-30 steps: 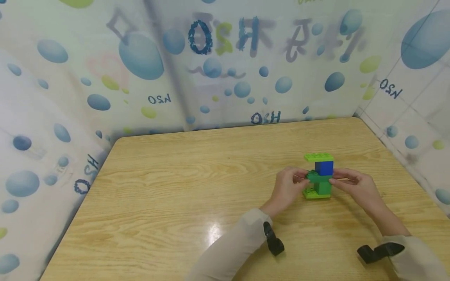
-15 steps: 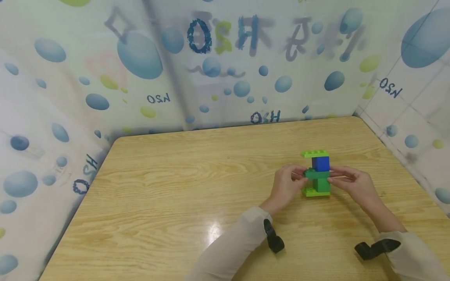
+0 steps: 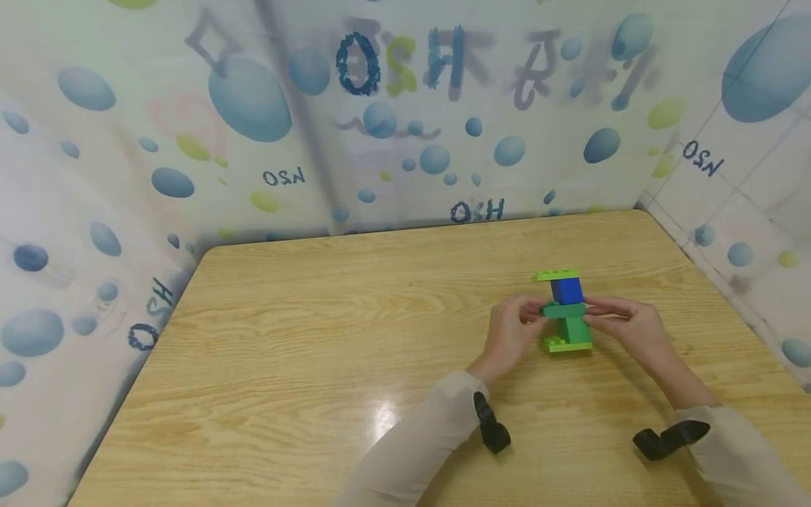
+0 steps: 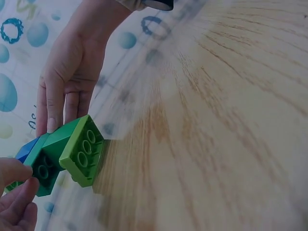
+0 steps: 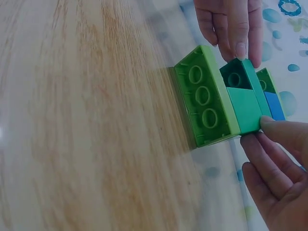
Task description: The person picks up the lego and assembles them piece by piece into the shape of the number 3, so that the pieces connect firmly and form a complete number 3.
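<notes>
Both hands hold a stack of toy building bricks at the right of the table. From the top it runs lime plate (image 3: pixel 557 275), blue brick (image 3: pixel 568 291), dark green plate (image 3: pixel 564 310), green brick (image 3: pixel 576 329) and lime bottom plate (image 3: pixel 568 346). The left hand (image 3: pixel 512 329) pinches the left end of the dark green plate between thumb and fingers. Opposite it, the right hand (image 3: pixel 636 332) pinches the right end. Hollow tubes on the underside of the lime bottom plate (image 5: pixel 201 98) face the right wrist camera. The upper bricks lean left in the head view.
The wood-grain table (image 3: pixel 317 338) extends widely to the left of the hands. A patterned wall covering (image 3: pixel 405 141) with blue and green spots rises behind it. Black wrist straps (image 3: pixel 493 426) sit on both pale sleeves (image 3: pixel 418 443).
The brick stack has shifted slightly left and tipped, its top now leaning left. The right hand has moved left with it, while the left hand has moved only a little.
</notes>
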Demonstrator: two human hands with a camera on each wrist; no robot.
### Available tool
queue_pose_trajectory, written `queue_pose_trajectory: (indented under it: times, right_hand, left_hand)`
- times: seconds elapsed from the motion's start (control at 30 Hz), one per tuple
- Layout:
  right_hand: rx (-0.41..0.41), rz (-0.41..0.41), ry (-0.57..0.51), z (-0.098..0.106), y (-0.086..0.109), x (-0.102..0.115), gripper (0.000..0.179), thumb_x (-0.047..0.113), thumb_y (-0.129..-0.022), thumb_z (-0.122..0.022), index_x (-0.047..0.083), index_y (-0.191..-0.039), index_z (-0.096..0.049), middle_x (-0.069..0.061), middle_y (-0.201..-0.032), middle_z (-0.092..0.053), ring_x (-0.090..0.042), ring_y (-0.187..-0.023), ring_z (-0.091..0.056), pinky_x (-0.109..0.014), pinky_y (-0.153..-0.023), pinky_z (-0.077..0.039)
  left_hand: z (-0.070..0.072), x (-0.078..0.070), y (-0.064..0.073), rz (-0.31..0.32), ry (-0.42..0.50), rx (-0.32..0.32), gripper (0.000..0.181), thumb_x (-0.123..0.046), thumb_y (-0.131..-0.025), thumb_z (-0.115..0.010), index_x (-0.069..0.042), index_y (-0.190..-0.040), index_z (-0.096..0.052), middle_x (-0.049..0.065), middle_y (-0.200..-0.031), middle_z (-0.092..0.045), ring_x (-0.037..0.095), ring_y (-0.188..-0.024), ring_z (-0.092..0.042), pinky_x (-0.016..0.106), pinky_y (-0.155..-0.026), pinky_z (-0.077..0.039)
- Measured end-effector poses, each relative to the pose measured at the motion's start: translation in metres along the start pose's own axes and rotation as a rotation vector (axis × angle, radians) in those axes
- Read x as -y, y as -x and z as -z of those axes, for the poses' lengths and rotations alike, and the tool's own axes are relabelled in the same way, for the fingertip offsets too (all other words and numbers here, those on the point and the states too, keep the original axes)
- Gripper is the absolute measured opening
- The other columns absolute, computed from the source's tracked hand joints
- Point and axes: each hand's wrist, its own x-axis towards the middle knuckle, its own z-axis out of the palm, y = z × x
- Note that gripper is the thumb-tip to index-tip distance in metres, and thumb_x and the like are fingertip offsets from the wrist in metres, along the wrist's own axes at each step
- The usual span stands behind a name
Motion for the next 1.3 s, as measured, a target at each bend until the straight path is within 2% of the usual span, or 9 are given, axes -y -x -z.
queue_pose_trajectory:
  times: [0.23,0.57,0.83,1.13,1.3]
  right_hand:
    - [0.026,-0.029,-0.003,-0.002,-0.003,0.000,0.049,0.026,-0.082,-0.070,-0.007,-0.116,-0.058,0.018,-0.084,-0.064,0.003,-0.074,-0.060,-0.016,-0.065,-0.047]
    - [0.094,-0.056,0.039,0.000,-0.009,-0.004,0.052,0.031,-0.083,-0.068,-0.004,-0.119,-0.057,0.021,-0.087,-0.062,0.001,-0.077,-0.059,-0.020,-0.067,-0.047]
    - [0.161,-0.057,0.046,0.002,-0.012,-0.005,0.050,0.030,-0.086,-0.065,-0.003,-0.122,-0.056,-0.005,-0.098,-0.064,-0.005,-0.078,-0.061,-0.022,-0.068,-0.047]
    - [0.217,-0.077,0.029,0.002,-0.014,-0.007,0.051,0.028,-0.087,-0.063,-0.004,-0.126,-0.052,-0.013,-0.102,-0.061,-0.005,-0.079,-0.060,-0.023,-0.069,-0.048]
    - [0.232,-0.080,0.029,0.001,-0.016,-0.010,0.052,0.028,-0.087,-0.063,-0.004,-0.127,-0.051,-0.010,-0.101,-0.061,-0.006,-0.079,-0.060,-0.023,-0.069,-0.048]
  left_hand:
    - [0.001,0.002,0.000,0.036,0.022,-0.016,0.018,0.002,-0.080,-0.067,-0.002,-0.098,-0.067,0.003,-0.094,-0.065,0.000,-0.075,-0.057,0.012,-0.066,-0.046]
    - [-0.001,0.006,-0.002,0.082,0.015,-0.011,0.018,0.001,-0.080,-0.067,-0.003,-0.097,-0.068,0.001,-0.092,-0.066,0.000,-0.076,-0.056,0.013,-0.066,-0.046]
    - [-0.001,0.006,-0.003,0.120,0.007,-0.004,0.016,0.001,-0.080,-0.067,-0.003,-0.095,-0.068,0.001,-0.089,-0.066,0.000,-0.075,-0.056,0.013,-0.066,-0.045]
    - [-0.002,0.010,-0.003,0.142,-0.020,0.001,0.016,-0.001,-0.079,-0.068,-0.002,-0.096,-0.069,0.002,-0.089,-0.065,0.001,-0.074,-0.056,0.012,-0.065,-0.045]
    - [-0.002,0.012,-0.003,0.140,-0.038,0.002,0.016,-0.001,-0.080,-0.069,-0.003,-0.096,-0.069,0.002,-0.090,-0.065,0.001,-0.074,-0.057,0.012,-0.064,-0.045]
